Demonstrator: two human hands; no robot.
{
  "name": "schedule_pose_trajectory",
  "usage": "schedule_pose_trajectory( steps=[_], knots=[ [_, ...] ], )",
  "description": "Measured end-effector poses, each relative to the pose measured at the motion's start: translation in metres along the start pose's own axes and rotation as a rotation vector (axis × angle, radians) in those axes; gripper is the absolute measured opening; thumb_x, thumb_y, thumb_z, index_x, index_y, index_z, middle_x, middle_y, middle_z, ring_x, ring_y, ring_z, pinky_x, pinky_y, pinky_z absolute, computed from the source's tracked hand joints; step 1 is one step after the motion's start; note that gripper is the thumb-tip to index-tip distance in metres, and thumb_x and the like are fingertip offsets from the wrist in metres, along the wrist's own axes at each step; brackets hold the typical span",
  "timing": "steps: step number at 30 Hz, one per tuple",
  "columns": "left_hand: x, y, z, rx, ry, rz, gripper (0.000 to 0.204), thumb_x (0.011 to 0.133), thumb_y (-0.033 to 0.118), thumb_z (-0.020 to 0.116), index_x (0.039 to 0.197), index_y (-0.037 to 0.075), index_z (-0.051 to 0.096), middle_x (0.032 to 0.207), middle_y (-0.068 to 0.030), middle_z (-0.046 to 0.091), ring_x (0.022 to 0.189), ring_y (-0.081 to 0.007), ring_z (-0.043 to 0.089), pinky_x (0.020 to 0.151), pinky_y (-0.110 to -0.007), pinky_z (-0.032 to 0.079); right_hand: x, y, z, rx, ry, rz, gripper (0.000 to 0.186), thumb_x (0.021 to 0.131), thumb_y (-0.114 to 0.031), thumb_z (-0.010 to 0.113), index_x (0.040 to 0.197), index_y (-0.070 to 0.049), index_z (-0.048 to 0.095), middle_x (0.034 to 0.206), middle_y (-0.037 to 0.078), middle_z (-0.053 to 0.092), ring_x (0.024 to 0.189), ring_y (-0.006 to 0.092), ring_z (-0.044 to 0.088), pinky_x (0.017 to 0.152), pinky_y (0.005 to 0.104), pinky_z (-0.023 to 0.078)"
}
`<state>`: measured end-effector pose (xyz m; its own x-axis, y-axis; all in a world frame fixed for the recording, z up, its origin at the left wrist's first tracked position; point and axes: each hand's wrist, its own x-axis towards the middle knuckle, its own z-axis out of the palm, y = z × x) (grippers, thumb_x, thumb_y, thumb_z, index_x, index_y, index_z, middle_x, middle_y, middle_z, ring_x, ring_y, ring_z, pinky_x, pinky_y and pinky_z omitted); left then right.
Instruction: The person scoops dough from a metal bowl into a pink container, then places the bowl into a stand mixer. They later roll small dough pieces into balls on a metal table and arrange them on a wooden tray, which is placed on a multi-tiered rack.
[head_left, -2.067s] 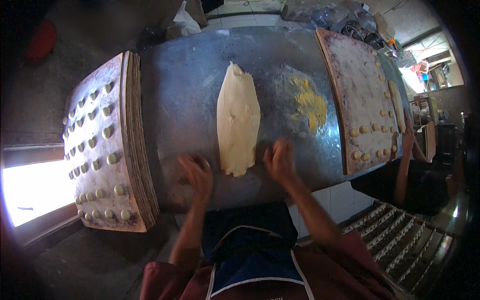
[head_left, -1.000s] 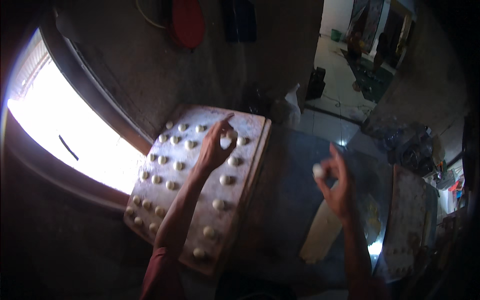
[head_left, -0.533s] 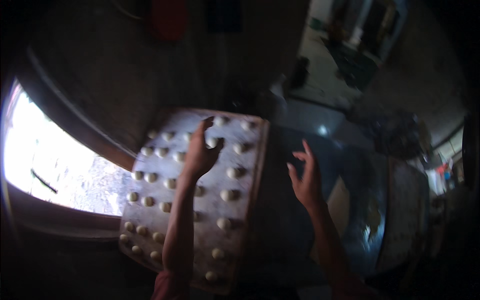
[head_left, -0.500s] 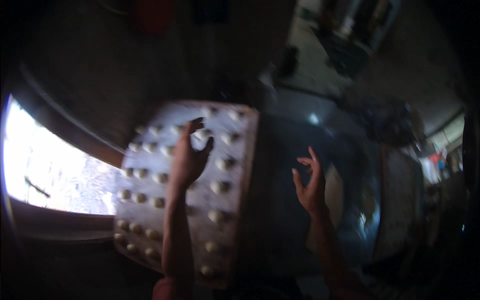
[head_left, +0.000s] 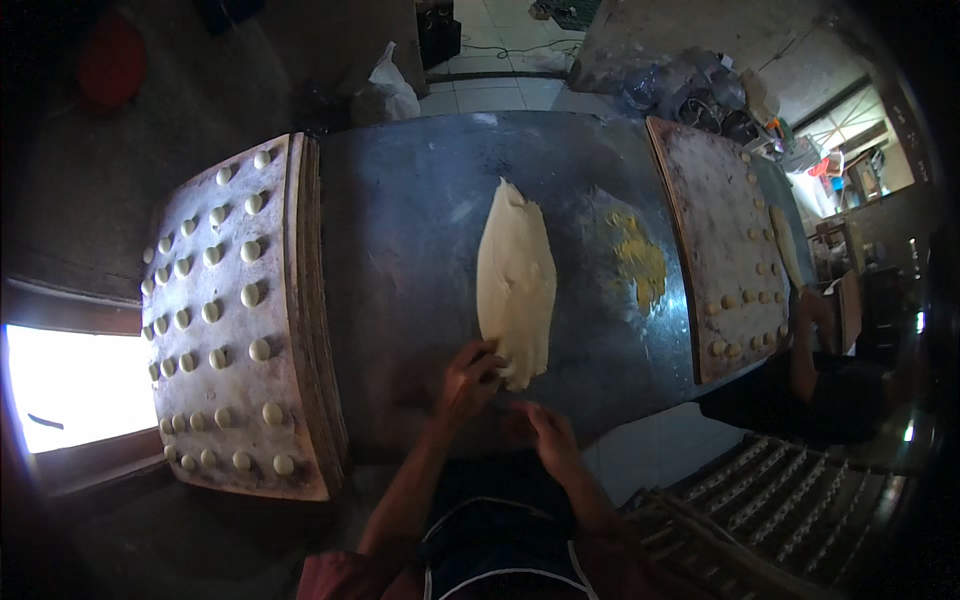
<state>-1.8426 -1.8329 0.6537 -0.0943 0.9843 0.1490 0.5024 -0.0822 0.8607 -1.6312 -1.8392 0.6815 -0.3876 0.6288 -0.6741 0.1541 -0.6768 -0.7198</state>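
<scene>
Left hand (head_left: 472, 382) has its fingers bent inward, the tips touching the near left edge of a long, pale dough sheet (head_left: 516, 285); whether any dough is pinched between thumb and fingers cannot be told. Just beside it, past the near end of the sheet, the right hand (head_left: 550, 432) is partly curled, its fingers pointing toward the left hand and blurred, so how far they are open, or whether they have hold of anything, is unclear.

The dough sheet lies flat near the middle of a dark, smooth counter (head_left: 400, 250), its narrow end pointing away from the person and its near end ragged. To its right, apart from it, a patch of yellow paste (head_left: 640, 262) is smeared on the same surface.

At the left end stands a stack of wooden boards (head_left: 245, 385), its floury top one set with rows of round dough balls (head_left: 250, 251). Toward the right end is a wooden board (head_left: 715, 220) with smaller-looking dough pieces (head_left: 749, 297) on it. Beyond that board lies a long dough strip (head_left: 786, 243), with a co-worker's hand (head_left: 817, 310) near its lower end. A slatted rack (head_left: 770, 490) stands at lower right.
</scene>
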Motion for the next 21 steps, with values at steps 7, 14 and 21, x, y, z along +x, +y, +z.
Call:
schedule_pose_trajectory(
  steps=[7, 14, 21],
  knots=[
    [-0.048, 0.121, 0.003, -0.104, 0.114, -0.426, 0.021, 0.092, 0.004, 0.068, 0.112, -0.001, 0.069, 0.12, -0.0163, 0.067, 0.103, -0.0289, 0.07, 0.084, -0.04, 0.06, 0.039, -0.035, 0.007, 0.047, -0.247, -0.077, 0.046, 0.106, -0.039, 0.051, 0.122, 0.004, 0.059, 0.096, 0.01, 0.07, 0.085, 0.0239, 0.068, 0.076, 0.0434, 0.054],
    [-0.002, 0.101, 0.061, -1.241, 0.133, -1.212, 0.027, 0.105, 0.024, 0.048, 0.105, 0.001, 0.061, 0.074, -0.0021, 0.061, 0.059, -0.0161, 0.055, 0.063, -0.032, 0.051, -0.02, -0.009, -0.03, -0.962, -0.01, -0.52, 0.02, 0.102, -0.015, 0.052, 0.108, 0.002, 0.059, 0.095, 0.021, 0.067, 0.077, 0.0371, 0.067, 0.077, 0.0472, 0.054],
    [-0.029, 0.061, 0.07, -1.373, 0.06, -1.163, 0.019, 0.102, 0.025, 0.052, 0.093, 0.008, 0.053, 0.069, 0.0017, 0.045, 0.052, -0.0125, 0.036, 0.056, -0.037, 0.043, -0.112, -0.091, -0.047, -0.617, -0.932, -0.728, 0.019, 0.098, -0.015, 0.06, 0.112, -0.002, 0.058, 0.099, 0.014, 0.066, 0.098, 0.0307, 0.066, 0.083, 0.0425, 0.053]
  ],
)
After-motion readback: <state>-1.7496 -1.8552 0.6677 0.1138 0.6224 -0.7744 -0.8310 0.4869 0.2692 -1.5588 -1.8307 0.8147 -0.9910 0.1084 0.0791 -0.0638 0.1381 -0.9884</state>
